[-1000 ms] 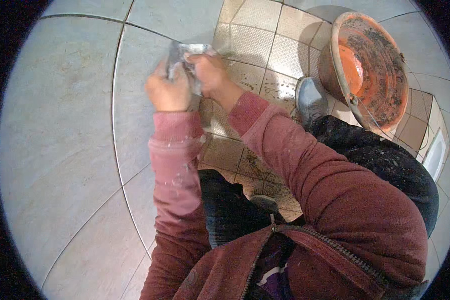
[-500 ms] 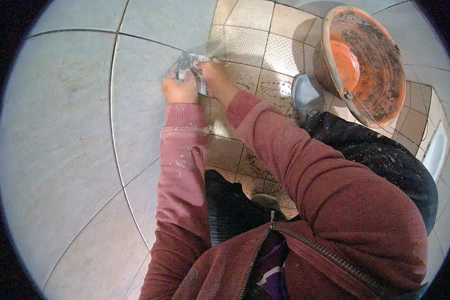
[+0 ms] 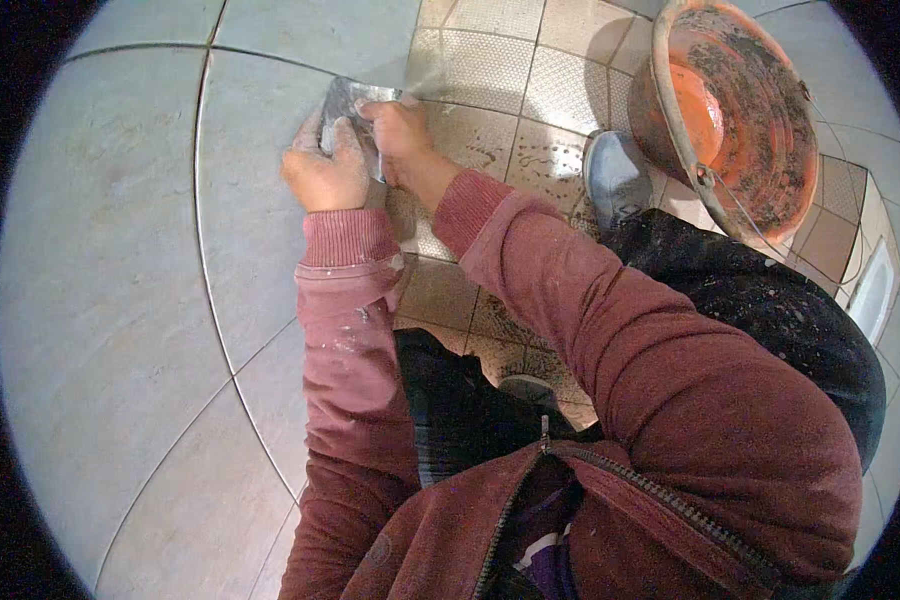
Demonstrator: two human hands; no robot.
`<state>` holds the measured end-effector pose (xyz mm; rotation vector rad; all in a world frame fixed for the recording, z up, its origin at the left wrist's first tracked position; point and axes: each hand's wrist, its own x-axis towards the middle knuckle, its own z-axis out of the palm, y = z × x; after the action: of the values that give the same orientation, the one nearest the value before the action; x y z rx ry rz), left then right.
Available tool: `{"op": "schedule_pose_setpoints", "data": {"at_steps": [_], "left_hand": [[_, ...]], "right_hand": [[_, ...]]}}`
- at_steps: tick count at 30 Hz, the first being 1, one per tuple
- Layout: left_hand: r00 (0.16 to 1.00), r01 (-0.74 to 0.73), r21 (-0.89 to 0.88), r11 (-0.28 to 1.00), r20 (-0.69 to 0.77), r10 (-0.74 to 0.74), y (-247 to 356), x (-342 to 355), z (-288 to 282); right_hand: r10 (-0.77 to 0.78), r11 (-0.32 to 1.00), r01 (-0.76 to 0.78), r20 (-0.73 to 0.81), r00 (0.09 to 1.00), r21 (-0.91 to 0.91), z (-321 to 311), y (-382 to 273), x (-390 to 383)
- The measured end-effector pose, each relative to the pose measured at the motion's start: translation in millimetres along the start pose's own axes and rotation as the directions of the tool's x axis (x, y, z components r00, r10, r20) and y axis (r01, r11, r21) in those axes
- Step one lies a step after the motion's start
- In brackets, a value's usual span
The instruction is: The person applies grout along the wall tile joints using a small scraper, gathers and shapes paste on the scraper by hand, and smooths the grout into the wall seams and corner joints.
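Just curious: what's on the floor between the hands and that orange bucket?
In the head view, only small patterned floor tiles lie between the right hand and the orange bucket; a grey shoe sits just below.

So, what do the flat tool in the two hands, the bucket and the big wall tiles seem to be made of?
The flat tool looks like bare metal: grey, thin, with a dull shine and pale smears; both the left hand and the right hand press on it. The bucket seems orange plastic, matt and crusted with grey residue. The large tiles look like glazed ceramic, smooth with a soft sheen.

bucket [image 3: 740, 120] right on floor tiles [image 3: 490, 75] | wall tiles [image 3: 100, 300] left | shoe [image 3: 615, 175] probably touching bucket
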<state>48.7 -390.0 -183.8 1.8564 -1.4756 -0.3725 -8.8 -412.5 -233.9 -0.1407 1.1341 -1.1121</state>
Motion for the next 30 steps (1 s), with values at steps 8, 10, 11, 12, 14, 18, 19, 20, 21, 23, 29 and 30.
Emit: {"op": "schedule_pose_setpoints", "data": {"at_steps": [8,10,11,12,14,18,19,20,21,23,29,30], "left_hand": [[0.979,-0.115,-0.060,0.992,-0.179,0.103,14.3,-11.6,-19.3],[0.996,-0.091,0.333,0.938,0.056,0.077,6.8,-7.7,-6.1],[0.995,-0.104,0.321,0.941,0.040,0.096,2.2,-5.8,0.2],[0.997,-0.063,0.290,0.955,0.050,0.051,-2.3,-4.5,6.7],[0.997,-0.026,0.259,0.966,0.080,0.005,-8.1,-1.7,17.2],[0.997,0.010,0.250,0.968,0.075,-0.030,-5.2,6.9,16.0],[0.997,0.004,0.166,0.986,0.073,-0.016,-2.7,7.0,12.3],[0.997,0.005,0.162,0.987,0.075,-0.018,-0.4,6.7,8.3],[0.998,0.006,0.164,0.986,0.054,-0.015,1.3,5.2,3.4],[0.998,0.020,0.157,0.987,0.052,-0.029,2.9,0.6,-0.6],[0.998,0.003,0.275,0.962,0.062,-0.020,4.9,2.0,11.7],[0.998,-0.061,0.255,0.965,0.021,0.058,6.5,4.8,12.3]], "right_hand": [[-0.266,0.964,0.264,0.184,0.946,0.037,1.7,-5.8,-12.7],[-0.250,0.956,0.270,0.158,0.955,-0.117,-8.2,-3.0,-6.9],[-0.076,0.995,0.065,0.145,0.987,0.078,-12.7,-2.0,-2.7],[0.162,0.951,-0.186,0.114,0.980,0.249,-16.3,-1.0,1.3],[0.180,0.960,-0.199,0.112,0.977,0.196,-19.7,-1.4,9.8],[0.222,0.968,-0.220,-0.009,0.975,0.119,-12.7,-5.1,14.7],[0.213,0.969,-0.215,0.029,0.977,0.120,-10.0,-5.0,13.3],[0.186,0.976,-0.185,0.005,0.983,0.113,-7.8,-4.5,12.0],[0.153,0.982,-0.153,0.008,0.988,0.111,-6.5,-3.4,11.0],[0.092,0.995,-0.095,0.070,0.993,0.037,-6.3,0.3,11.5],[0.179,0.977,-0.187,0.086,0.980,0.102,-13.6,11.7,26.2],[0.196,0.971,-0.206,0.096,0.976,0.117,-13.2,12.1,27.8]]}}
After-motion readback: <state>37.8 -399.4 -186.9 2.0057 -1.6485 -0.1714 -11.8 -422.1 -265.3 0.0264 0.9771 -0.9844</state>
